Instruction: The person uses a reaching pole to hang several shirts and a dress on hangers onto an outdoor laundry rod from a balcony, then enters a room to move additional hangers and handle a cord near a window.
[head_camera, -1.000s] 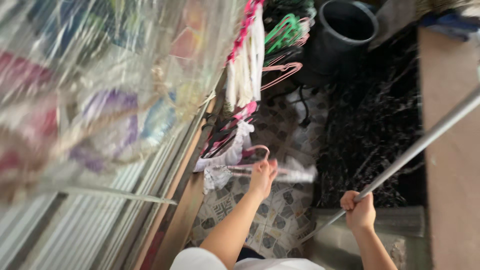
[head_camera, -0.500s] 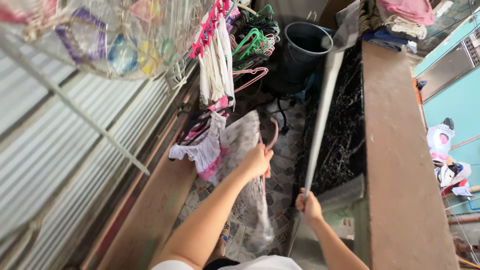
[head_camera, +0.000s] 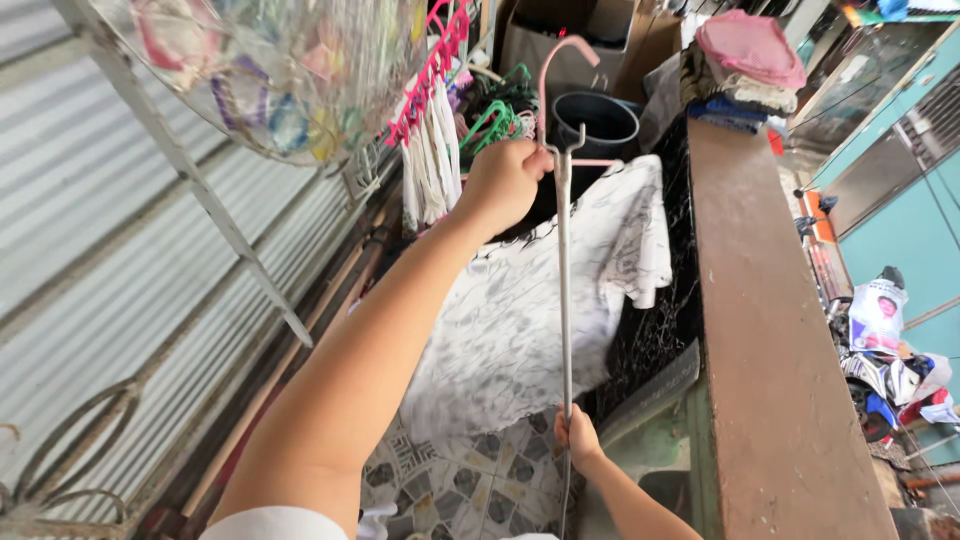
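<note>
White patterned shirt on pink hanger is now raised to head height, up from near the floor 0.5 s ago. Left hand is clamped on the hanger neck, hook seated in the pole's forked tip. Right hand is closed around the grey pole, now vertical, beside the brown ledge.

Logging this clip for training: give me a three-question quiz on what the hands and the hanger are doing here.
1. True or false: the left hand grips the pink hanger carrying the white patterned shirt.
2. What does the right hand hold? A. grey pole B. dark bucket C. green hanger
3. The pole's tip meets the hanger just below its ____.

Key: 1 true; 2 A; 3 hook
</note>
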